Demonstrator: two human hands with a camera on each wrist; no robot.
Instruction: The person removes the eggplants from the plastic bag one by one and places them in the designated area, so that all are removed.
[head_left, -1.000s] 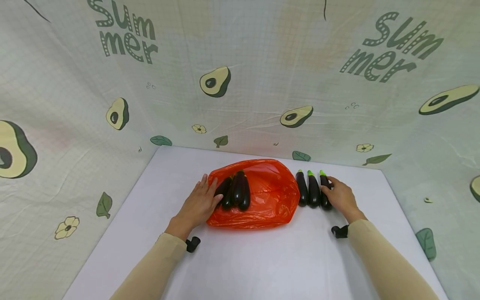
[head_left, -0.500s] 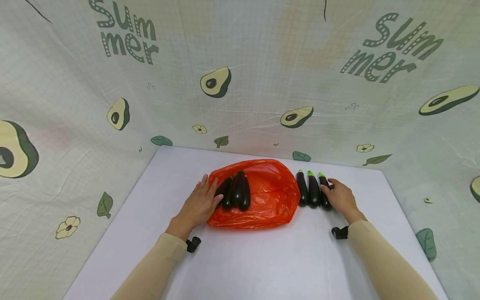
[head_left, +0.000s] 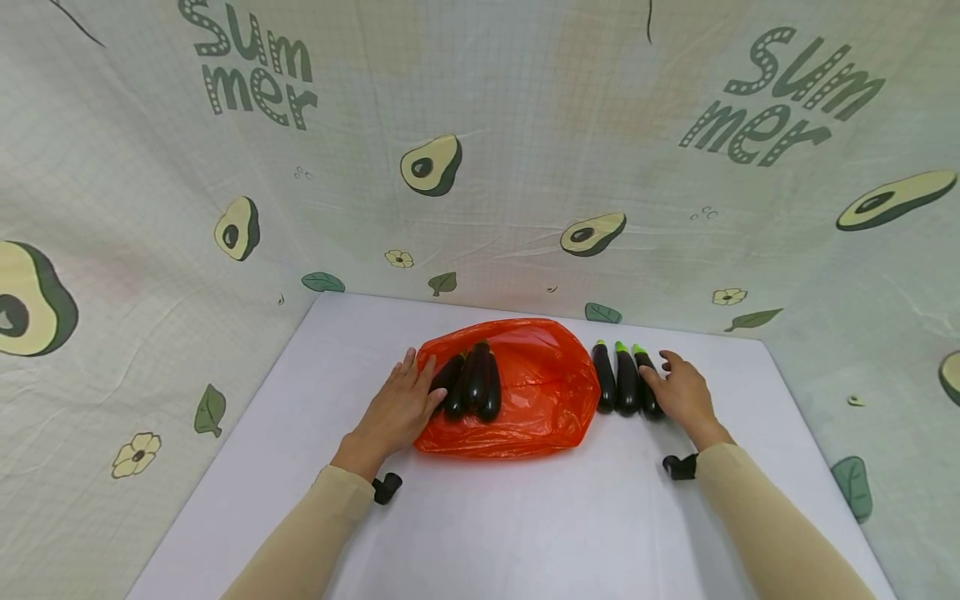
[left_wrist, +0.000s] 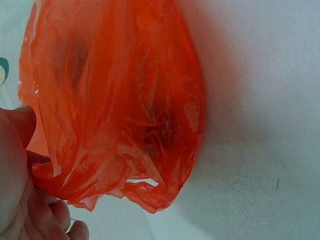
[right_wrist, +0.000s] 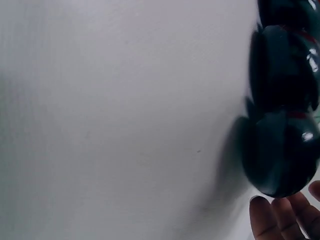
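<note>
A red plastic bag (head_left: 536,400) lies spread on the table with several dark eggplants (head_left: 476,379) at its left part. My left hand (head_left: 401,404) holds the bag's left edge; in the left wrist view the bag's film (left_wrist: 115,100) passes between thumb and curled fingers. To the right of the bag, three eggplants lie side by side, green stems to the back. My right hand (head_left: 684,398) is at the rightmost eggplant (head_left: 648,387), thumb by it and the other fingers spread loosely. In the right wrist view, relaxed fingers (right_wrist: 285,217) sit just beside that eggplant's rounded end (right_wrist: 280,155).
A white table (head_left: 517,525) bears everything. Behind and at both sides hangs a pale cloth (head_left: 510,192) printed with avocados and lettering. A dark wrist-camera mount (head_left: 386,488) sits at my left wrist and another mount (head_left: 680,467) at my right wrist.
The rightmost eggplant's stem end has shifted left, toward the middle eggplant. My right hand's fingers have loosened and come away from it. My left hand and the bag look unmoved.
</note>
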